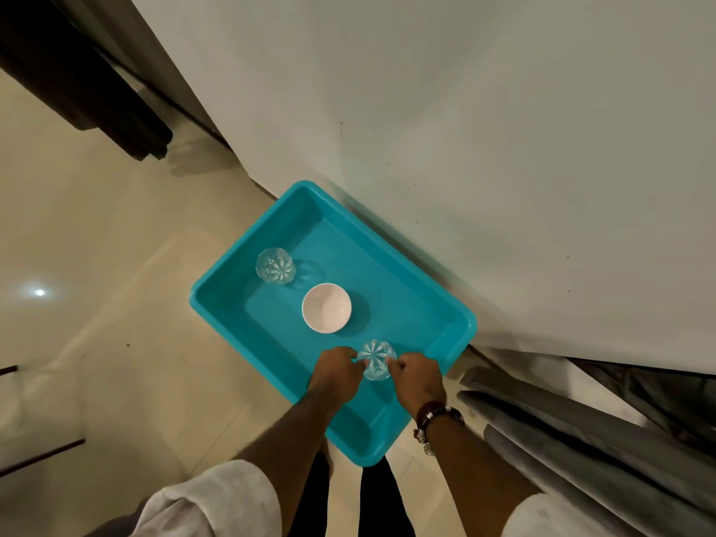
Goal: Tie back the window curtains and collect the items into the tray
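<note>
Collecting step: both hands' fingers (354, 356) pinched a cut glass (375, 360) over the tray's (217, 300) near end; next, release gently.

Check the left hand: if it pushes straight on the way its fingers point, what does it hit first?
Left hand points right, at the glass it is already pinching; beyond that, the right hand fingertips. Depth is unclear.
</note>
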